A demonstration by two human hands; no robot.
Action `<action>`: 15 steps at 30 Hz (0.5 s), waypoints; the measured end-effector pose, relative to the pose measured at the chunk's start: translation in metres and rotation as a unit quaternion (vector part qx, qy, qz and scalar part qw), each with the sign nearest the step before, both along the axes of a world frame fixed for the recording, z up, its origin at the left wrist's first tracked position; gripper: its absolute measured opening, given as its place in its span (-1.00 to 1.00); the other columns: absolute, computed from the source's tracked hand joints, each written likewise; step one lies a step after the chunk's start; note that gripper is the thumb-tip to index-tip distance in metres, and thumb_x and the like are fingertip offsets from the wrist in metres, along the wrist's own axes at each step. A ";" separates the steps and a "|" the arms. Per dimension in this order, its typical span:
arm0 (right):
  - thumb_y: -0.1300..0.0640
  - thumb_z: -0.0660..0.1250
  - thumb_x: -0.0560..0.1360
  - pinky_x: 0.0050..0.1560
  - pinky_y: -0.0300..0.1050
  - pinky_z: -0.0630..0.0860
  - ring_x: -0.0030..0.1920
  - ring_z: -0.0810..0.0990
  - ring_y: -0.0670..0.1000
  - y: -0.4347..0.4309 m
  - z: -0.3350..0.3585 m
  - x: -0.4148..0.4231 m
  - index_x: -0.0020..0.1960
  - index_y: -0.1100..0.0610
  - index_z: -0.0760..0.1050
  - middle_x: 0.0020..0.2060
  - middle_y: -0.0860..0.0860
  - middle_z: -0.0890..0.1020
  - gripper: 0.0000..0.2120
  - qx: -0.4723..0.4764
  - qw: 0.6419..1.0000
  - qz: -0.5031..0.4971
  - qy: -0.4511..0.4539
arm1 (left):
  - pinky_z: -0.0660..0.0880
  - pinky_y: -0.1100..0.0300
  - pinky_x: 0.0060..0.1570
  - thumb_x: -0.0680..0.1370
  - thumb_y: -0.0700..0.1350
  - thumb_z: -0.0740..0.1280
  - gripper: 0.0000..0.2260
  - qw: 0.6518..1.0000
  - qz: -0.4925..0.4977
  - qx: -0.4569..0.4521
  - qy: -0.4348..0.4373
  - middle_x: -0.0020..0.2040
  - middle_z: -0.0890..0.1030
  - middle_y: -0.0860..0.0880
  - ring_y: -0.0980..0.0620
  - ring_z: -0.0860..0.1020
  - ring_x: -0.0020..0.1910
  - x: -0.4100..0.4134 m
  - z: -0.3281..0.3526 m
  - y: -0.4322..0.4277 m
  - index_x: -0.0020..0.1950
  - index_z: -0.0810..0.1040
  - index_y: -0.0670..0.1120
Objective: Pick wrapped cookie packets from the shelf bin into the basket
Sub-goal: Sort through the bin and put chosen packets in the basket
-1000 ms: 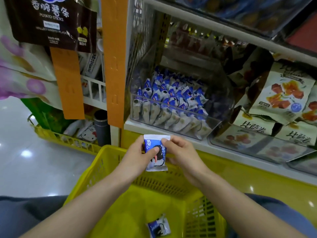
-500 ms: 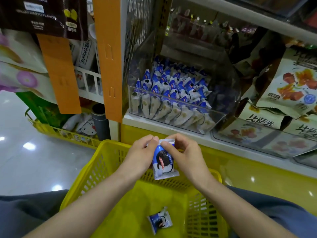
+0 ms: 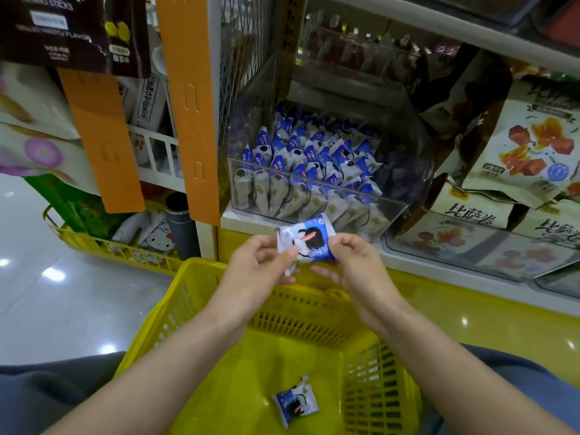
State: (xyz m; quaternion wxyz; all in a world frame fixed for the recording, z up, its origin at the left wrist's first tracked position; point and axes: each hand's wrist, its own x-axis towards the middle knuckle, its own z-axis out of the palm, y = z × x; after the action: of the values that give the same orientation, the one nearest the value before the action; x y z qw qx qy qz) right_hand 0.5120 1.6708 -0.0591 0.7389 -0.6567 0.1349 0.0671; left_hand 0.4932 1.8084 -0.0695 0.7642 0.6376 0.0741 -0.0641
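Left hand [image 3: 254, 271]: pinches the packet [image 3: 306, 243] edge, steadying it.
Right hand [image 3: 354, 265]: pinches the opposite edge, likely to inspect it.
Basket [image 3: 201, 296]: directly below both, ready for release.

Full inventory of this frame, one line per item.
basket: one, yellow, bottom centre
held cookie packet: one, blue-white, above basket
loose cookie packet: one, blue-white, on basket floor
clear bin: one, transparent, on shelf
binned cookie packets: many, blue-white, inside clear bin
snack bags: several, cream, right of bin
hanging strips: two, orange, left of bin
left hand: one, pinches held packet's left edge
right hand: one, pinches its right edge
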 end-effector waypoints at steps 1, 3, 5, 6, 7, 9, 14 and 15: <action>0.26 0.15 0.58 -0.29 -0.24 0.61 -0.30 0.64 -0.13 0.000 -0.002 -0.001 -0.08 0.17 0.41 -0.18 0.06 0.63 -0.90 0.004 1.000 0.016 0.005 | 0.57 0.30 -0.23 0.53 -0.16 0.30 -0.91 1.000 0.017 0.009 -0.008 -0.12 0.65 -0.05 0.16 0.62 -0.26 0.002 0.001 0.002 0.03 0.52 -0.11; 0.30 0.17 0.57 -0.27 -0.25 0.61 -0.30 0.64 -0.13 0.000 -0.003 -0.005 -0.04 0.15 0.41 -0.20 0.03 0.64 -0.90 -0.014 0.998 0.064 0.015 | 0.57 0.31 -0.26 0.56 -0.17 0.26 -0.94 0.998 0.046 0.018 -0.024 -0.15 0.64 -0.04 0.17 0.61 -0.28 0.005 0.002 0.007 -0.05 0.53 -0.10; 0.33 0.19 0.55 -0.26 -0.27 0.58 -0.28 0.61 -0.09 0.001 -0.004 -0.007 0.04 0.16 0.39 -0.19 0.05 0.63 -0.87 -0.042 0.993 0.110 0.026 | 0.57 0.26 -0.26 0.58 -0.18 0.23 -0.89 0.996 0.059 0.048 -0.046 -0.20 0.62 -0.05 0.12 0.59 -0.27 0.009 0.002 0.011 -0.12 0.52 -0.11; 0.35 0.21 0.54 -0.25 -0.27 0.56 -0.26 0.60 -0.07 0.002 -0.003 -0.008 0.09 0.17 0.37 -0.16 0.08 0.63 -0.83 -0.060 0.989 0.130 0.033 | 0.56 0.21 -0.24 0.58 -0.19 0.22 -0.86 0.994 0.059 0.075 -0.061 -0.23 0.61 -0.05 0.10 0.57 -0.28 0.010 0.001 0.013 -0.15 0.52 -0.11; 0.36 0.23 0.52 -0.21 -0.26 0.55 -0.22 0.59 -0.06 0.002 -0.004 -0.009 0.14 0.18 0.35 -0.10 0.12 0.62 -0.78 -0.093 0.984 0.151 0.032 | 0.56 0.16 -0.22 0.58 -0.19 0.22 -0.83 0.990 0.055 0.107 -0.078 -0.27 0.59 -0.05 0.09 0.54 -0.28 0.011 0.000 0.014 -0.19 0.51 -0.10; 0.34 0.34 0.46 0.01 -0.17 0.52 -0.03 0.56 -0.02 0.002 -0.004 -0.009 0.26 0.20 0.31 0.08 0.15 0.57 -0.59 -0.236 0.952 0.196 -0.012 | 0.49 0.19 -0.25 0.57 -0.17 0.23 -0.80 0.973 0.040 0.193 -0.124 -0.35 0.53 0.02 0.15 0.47 -0.33 0.012 -0.001 0.017 -0.26 0.48 -0.07; 0.11 0.38 0.46 0.17 0.01 0.47 0.09 0.55 -0.02 0.006 -0.005 -0.011 0.23 0.08 0.44 0.06 0.01 0.59 -0.65 -0.329 0.907 0.225 -0.134 | 0.31 0.44 -0.33 0.55 -0.12 0.29 -0.81 0.904 -0.021 0.364 -0.224 -0.38 0.48 0.14 0.31 0.45 -0.31 0.006 -0.002 0.016 -0.27 0.47 0.04; 0.10 0.35 0.48 0.11 0.04 0.50 0.01 0.59 -0.03 0.007 -0.005 -0.012 0.15 0.05 0.49 -0.04 -0.02 0.62 -0.75 -0.322 0.910 0.217 -0.146 | 0.30 0.45 -0.33 0.55 -0.12 0.29 -0.81 0.900 -0.028 0.370 -0.230 -0.38 0.48 0.15 0.32 0.45 -0.30 0.004 -0.003 0.015 -0.27 0.47 0.05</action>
State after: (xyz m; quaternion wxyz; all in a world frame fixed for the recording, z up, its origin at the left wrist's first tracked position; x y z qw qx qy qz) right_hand 0.5002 1.6773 -0.0644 0.4663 -0.8745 -0.1056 0.0820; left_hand 0.4976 1.8233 -0.0724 0.4664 0.8734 -0.1032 0.0949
